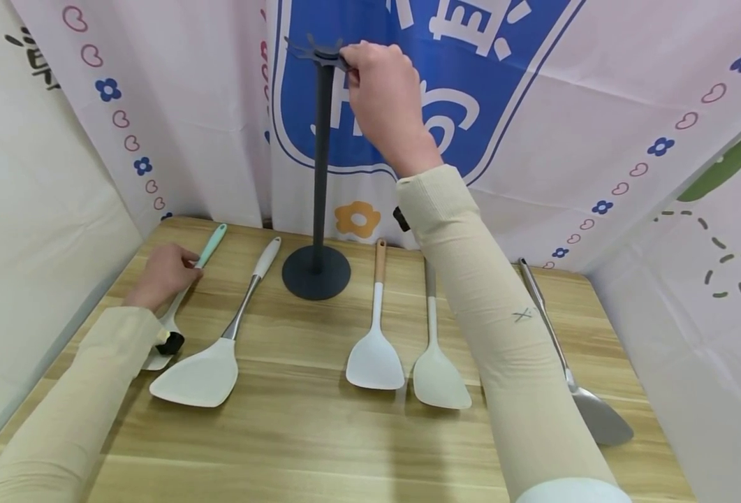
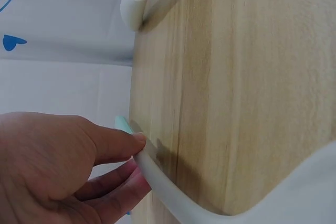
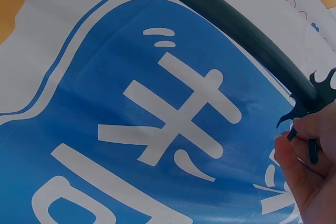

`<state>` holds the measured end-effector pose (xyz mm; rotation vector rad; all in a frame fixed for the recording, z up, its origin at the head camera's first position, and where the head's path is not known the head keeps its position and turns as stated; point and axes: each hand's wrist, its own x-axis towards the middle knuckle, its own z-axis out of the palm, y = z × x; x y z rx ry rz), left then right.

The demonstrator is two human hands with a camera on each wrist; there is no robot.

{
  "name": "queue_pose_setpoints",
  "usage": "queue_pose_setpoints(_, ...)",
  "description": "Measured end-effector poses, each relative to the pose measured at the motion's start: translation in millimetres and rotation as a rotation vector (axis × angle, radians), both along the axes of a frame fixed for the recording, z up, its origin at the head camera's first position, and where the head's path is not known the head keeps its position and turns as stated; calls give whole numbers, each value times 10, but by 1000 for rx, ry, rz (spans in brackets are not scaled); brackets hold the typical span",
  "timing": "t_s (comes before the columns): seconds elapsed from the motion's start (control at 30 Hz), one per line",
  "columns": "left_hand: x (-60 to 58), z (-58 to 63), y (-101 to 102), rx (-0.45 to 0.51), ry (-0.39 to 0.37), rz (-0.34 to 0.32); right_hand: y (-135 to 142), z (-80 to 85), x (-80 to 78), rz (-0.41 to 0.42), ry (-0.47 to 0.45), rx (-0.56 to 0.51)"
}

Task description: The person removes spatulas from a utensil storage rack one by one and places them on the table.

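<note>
At the left of the table, my left hand (image 1: 163, 274) pinches a spatula with a mint-green handle (image 1: 213, 244) between thumb and fingers. The left wrist view shows that grip on the pale neck (image 2: 170, 192), just below the green part; the wide blade runs off the lower right. My right hand (image 1: 387, 98) is raised at the top of a dark utensil stand (image 1: 322, 168), pinching its hooked ring. Close up in the right wrist view, thumb and fingers hold one of the stand's hooks (image 3: 292, 134). The stand's round base (image 1: 316, 276) rests on the table.
A white turner (image 1: 203, 374) with a steel shaft lies beside the left hand. A white spatula (image 1: 375, 360) with a wooden handle, a cream spatula (image 1: 441, 377) and a metal turner (image 1: 599, 416) lie to the right. A printed curtain (image 1: 219, 105) hangs behind the wooden table (image 1: 295, 447).
</note>
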<state>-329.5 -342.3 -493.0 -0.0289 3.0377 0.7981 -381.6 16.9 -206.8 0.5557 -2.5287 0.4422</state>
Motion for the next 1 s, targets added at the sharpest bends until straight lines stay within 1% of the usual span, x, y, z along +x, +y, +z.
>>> queue_pose_setpoints(0.1, 7, -7, -1, 0, 2, 0, -1, -1, 1, 0, -1, 1)
queue_pose_setpoints(0.43, 115, -7, -58, -3, -1, 34, -70, -9, -4, 16, -6, 7)
queue_pose_setpoints(0.6, 128, -17, -90, 0, -15, 55, -99, -22, -12, 27, -6, 3)
queue_pose_setpoints(0.73, 109, -61, -88, 3, -20, 36, -91, -81, -47, 42, 0, 6)
queue_pose_setpoints(0.83, 70, -82, -46, 6, -35, 14, -37, -135, -92, 50, -9, -1)
queue_pose_setpoints(0.93, 21, -59, 21, 1, -59, 9, 35, -184, -137, 74, -31, -37)
queue_pose_setpoints(1.0, -13, -13, 84, 3, -72, 5, 100, -223, -152, 94, -56, -79)
